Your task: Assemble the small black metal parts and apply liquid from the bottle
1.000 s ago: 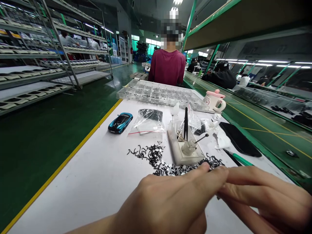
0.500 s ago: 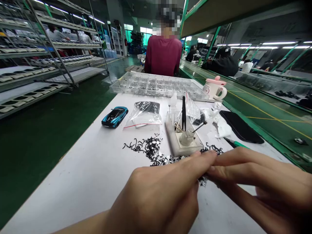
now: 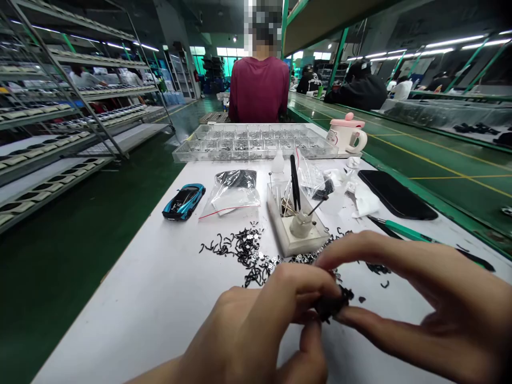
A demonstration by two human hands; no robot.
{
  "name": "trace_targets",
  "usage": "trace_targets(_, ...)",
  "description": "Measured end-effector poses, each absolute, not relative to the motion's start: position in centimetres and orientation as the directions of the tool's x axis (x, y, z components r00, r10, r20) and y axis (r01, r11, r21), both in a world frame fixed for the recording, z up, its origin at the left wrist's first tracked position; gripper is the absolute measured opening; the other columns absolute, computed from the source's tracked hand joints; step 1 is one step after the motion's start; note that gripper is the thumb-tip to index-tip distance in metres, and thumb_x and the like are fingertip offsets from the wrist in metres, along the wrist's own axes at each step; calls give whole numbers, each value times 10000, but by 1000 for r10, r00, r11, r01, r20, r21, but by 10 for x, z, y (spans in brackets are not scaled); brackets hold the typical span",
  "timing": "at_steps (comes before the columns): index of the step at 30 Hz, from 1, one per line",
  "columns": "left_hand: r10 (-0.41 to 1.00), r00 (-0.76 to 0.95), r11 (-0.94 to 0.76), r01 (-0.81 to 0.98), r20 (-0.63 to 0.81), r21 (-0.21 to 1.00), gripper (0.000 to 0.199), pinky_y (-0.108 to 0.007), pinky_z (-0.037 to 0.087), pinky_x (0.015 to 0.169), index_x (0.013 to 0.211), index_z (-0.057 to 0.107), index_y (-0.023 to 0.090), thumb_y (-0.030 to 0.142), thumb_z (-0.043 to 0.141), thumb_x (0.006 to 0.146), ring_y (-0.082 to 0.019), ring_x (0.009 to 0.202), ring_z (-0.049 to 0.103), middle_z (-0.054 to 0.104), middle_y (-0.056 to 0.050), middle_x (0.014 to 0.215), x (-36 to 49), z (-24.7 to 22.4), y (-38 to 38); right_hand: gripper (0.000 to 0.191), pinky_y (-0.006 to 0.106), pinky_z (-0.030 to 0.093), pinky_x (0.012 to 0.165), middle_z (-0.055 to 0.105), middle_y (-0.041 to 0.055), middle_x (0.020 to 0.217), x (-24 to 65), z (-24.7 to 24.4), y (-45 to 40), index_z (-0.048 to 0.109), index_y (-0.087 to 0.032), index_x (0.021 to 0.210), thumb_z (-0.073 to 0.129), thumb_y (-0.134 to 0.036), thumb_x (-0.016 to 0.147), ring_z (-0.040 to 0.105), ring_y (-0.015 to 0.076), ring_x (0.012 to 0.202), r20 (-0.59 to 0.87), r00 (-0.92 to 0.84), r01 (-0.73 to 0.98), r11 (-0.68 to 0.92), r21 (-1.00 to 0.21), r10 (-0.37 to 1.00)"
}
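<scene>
We have a clump of black clips (image 3: 330, 305) pinched tight between the left hand (image 3: 256, 325) and right hand (image 3: 424, 288), over the white bench (image 3: 120, 309); the two-handed pinch seems to keep the tangle together. A loose pile of clips (image 3: 248, 250) lies just ahead of the grip, probably kept there for a short reach. Past that, an acrylic stand (image 3: 280, 237) holds black tweezers (image 3: 295, 184) upright, likely for quick pickup. A green-handled tool (image 3: 404, 232) lies right of the grip. A clear compartment tray (image 3: 256, 156) sits farthest ahead.
</scene>
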State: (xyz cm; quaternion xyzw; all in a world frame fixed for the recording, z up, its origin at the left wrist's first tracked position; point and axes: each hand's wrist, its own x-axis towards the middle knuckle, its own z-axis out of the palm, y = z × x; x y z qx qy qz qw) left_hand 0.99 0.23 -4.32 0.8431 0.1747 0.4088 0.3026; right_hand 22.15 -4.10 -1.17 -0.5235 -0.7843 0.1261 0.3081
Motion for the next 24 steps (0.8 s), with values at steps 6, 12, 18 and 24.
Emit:
trace_targets(6,542,659,-684,-15,521,729,267,-57,535,637,871,372,231,9,468,756,-69,649,692,637,37,777,13,-51,4,395,136,547,629,677,-130,843,218,-17,-39,542,-364,978,668,-105,706,657,79,737,307,-333,711,452,-539,891)
trace_targets(12,587,645,-636,-7,489,772,274,-79,509,578,803,297,239,44,482,753,-72,604,661,628,28,770,17,-56,0,370,159,532,549,653,-91,745,218,-30,-35,555,-293,867,642,-32,619,637,99,661,257,-380,632,453,-629,888)
trace_targets(18,685,703,-330,65,192,942,307,-143,506,621,715,285,235,69,532,791,-120,696,684,646,24,743,18,-39,-1,232,223,494,662,644,-59,767,212,-25,-30,573,-258,792,648,-81,662,609,124,739,-23,-304,585,167,-794,953)
trace_targets(24,714,689,170,4,-126,985,316,-153,404,544,725,320,214,58,595,733,-66,578,495,572,48,691,24,-30,2,171,259,442,650,622,-20,767,211,-26,-18,532,-224,754,674,-173,672,577,152,748,-222,-326,339,-105,-935,919)
